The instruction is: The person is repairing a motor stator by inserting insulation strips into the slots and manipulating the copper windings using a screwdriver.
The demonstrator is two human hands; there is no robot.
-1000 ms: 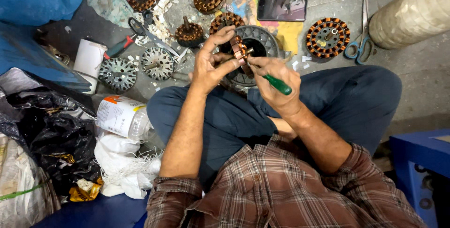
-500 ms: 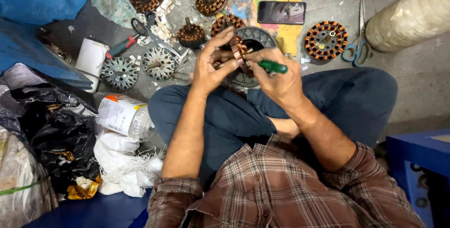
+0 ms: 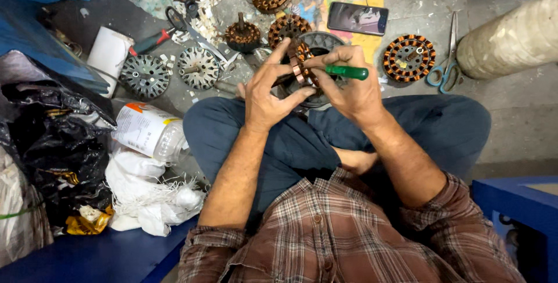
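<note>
- Grey concrete floor (image 3: 418,4), seen from the head camera: the person sits cross-legged on it in dark blue trousers, with parts and tools spread ahead of the knees
- Pale cloth-wrapped roll (image 3: 511,38) at far right; black plastic bags (image 3: 52,149) and a white plastic bottle (image 3: 145,132) at left
- Left hand (image 3: 264,94): closed around the copper-wound stator (image 3: 300,65), thumb and fingers clasping its near side, holding it raised above the lap, just in front of a grey round motor housing (image 3: 322,44) on the floor
- Right hand (image 3: 349,88): closed on the green-handled screwdriver (image 3: 347,72); its long axis runs left to right, handle pointing right, working end hidden where it meets the stator
- Key relation: the stator lies immediately left of the right hand and right of the left hand, both hands touching it; neither is clearly nearer
- Other wound stators: one orange-and-black (image 3: 408,57) at right, several more at top centre; two bare grey cores (image 3: 145,75) at left
- Dark phone (image 3: 357,18) on a yellow sheet; blue-handled scissors (image 3: 444,62) at right
</note>
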